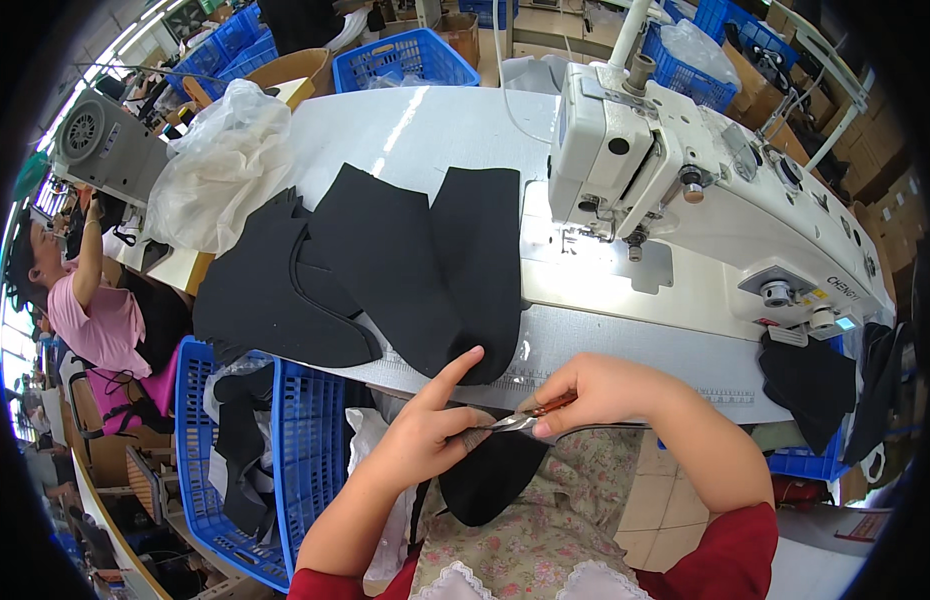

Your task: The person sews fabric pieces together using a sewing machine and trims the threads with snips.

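Observation:
My right hand (590, 390) is closed around the reddish handle of a small pair of scissors (513, 422), its metal blades pointing left. Those blades reach the curled fingers of my left hand (425, 430). The left index finger stretches up towards the table edge, while the other fingers close at the upper edge of a black fabric piece (493, 480) hanging over my lap. Just beyond, two long black fabric pieces (385, 260) overlap on the table, their rounded ends near my left index finger. A stack of black cut pieces (260, 285) lies to their left.
A white sewing machine (685, 170) stands on the right of the grey table (335, 120), its lamp lit. Blue crates (310, 450) with black pieces stand below left. A crumpled plastic bag (225, 165) lies back left. Another person (95, 310) works at far left.

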Demonstrator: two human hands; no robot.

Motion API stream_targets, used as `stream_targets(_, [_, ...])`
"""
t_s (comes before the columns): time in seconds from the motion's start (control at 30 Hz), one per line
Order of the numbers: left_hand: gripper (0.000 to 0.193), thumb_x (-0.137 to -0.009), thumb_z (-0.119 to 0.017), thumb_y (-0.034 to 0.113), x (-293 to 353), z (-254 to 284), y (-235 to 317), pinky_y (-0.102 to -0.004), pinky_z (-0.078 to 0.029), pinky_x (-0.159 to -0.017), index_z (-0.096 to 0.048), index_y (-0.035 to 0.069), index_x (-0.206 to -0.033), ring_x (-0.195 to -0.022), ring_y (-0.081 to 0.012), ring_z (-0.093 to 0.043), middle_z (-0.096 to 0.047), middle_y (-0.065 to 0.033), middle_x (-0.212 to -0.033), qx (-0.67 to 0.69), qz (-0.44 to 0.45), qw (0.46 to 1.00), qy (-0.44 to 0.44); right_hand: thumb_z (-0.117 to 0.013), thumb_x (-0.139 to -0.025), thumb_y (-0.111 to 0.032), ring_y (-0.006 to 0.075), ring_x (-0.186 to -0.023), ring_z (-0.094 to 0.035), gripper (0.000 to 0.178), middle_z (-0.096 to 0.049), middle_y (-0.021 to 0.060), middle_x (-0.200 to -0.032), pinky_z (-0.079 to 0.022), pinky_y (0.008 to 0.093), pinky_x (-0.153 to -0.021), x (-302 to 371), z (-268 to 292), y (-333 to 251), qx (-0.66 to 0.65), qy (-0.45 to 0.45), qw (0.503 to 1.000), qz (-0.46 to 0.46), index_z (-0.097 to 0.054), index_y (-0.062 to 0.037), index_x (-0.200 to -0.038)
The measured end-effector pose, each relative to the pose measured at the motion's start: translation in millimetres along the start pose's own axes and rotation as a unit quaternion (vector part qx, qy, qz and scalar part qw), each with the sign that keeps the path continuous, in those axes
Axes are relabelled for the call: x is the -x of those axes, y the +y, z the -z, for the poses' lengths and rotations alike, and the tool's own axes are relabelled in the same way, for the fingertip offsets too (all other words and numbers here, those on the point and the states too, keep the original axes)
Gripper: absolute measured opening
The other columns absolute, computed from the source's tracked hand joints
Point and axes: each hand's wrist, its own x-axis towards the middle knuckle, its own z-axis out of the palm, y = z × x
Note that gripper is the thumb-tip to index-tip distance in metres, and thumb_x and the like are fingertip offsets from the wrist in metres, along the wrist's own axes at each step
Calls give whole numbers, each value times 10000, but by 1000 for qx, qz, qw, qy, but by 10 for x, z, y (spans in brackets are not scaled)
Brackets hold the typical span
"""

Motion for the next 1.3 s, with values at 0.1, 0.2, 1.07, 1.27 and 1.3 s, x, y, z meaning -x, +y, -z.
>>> stream_targets(0.1, [197, -690, -744, 3, -5, 1, 6, -393, -440, -1006, -720, 43, -881, -1286, -384, -481, -368, -234, -1475, -15, -8, 1000, 1, -742, -827, -293, 104, -653, -543, 346, -649, 19, -711, -440, 270, -622, -11, -4, 25, 5, 5, 1000, 5, -716, -62, -1083])
stream_targets(0.2, [192, -692, -748, 8, -3, -4, 4, -394, -443, -1003, -719, 43, -879, -1282, -383, -484, -368, -231, -1476, -15, -8, 1000, 2, -742, -825, -294, 107, -640, -526, 334, -622, 18, -687, -430, 275, -611, -9, -6, 24, 10, 8, 1000, 6, -720, -53, -1056])
stream_targets(1.07, [170, -703, -764, 24, -26, -6, 25, -391, -436, -1005, -713, 56, -863, -1281, -384, -485, -376, -232, -1470, -9, -21, 1000, 20, -831, -752, -251, 65, -750, -536, 432, -611, -5, -871, -449, 231, -725, 198, -170, 148, -112, 176, 975, 77, -618, -37, -1061])
stream_targets(1.27, [165, -681, -783, 19, -67, 44, 91, -405, -361, -1073, -724, 65, -828, -1346, -379, -415, -371, -238, -1474, -26, -16, 1000, 1, -790, -759, -162, 191, -758, -680, 334, -662, 78, -847, -535, 321, -662, 165, -646, 94, 59, 275, 953, 113, -567, -69, -988])
stream_targets(1.3, [165, -681, -783, 19, -62, 50, 100, -405, -361, -1073, -724, 65, -828, -1346, -379, -415, -371, -238, -1474, -29, -20, 999, 1, -762, -762, -129, 204, -728, -678, 281, -660, 67, -814, -532, 320, -647, 157, -683, 110, 66, 297, 946, 109, -568, -74, -958])
